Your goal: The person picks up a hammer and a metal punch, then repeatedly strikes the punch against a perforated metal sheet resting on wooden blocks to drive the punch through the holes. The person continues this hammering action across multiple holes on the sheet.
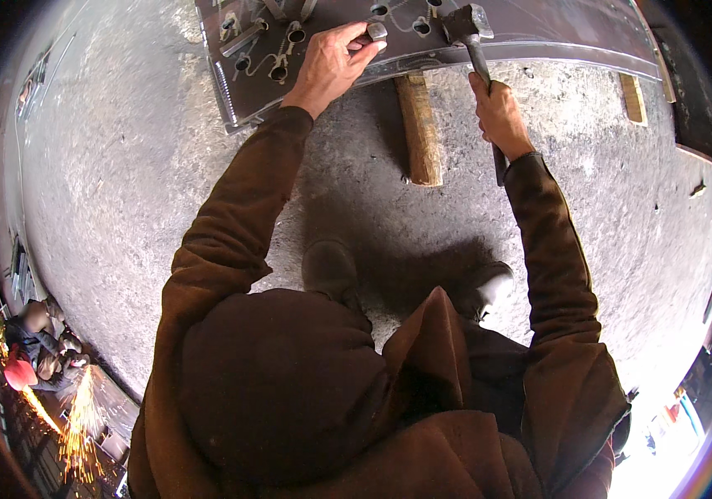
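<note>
My left hand [335, 66] pinches a short metal punch-like piece [376, 32] between thumb and fingers, its blunt end toward me, above the near edge of a dark steel plate [530, 33]. My right hand [499, 115] is wrapped round the handle of a hammer [467, 27]. The hammer's head is over the plate, to the right of my left hand. Round holes with chalk marks around them dot the plate, one hole [278, 74] just left of my left hand. What lies beneath the left fingers is hidden.
A wooden block [419, 129] juts from under the plate, and another wooden block [633, 100] is at the right. My boots [329, 268] stand on the rough concrete floor [140, 166]. At the far lower left, people work amid flying sparks [80, 424].
</note>
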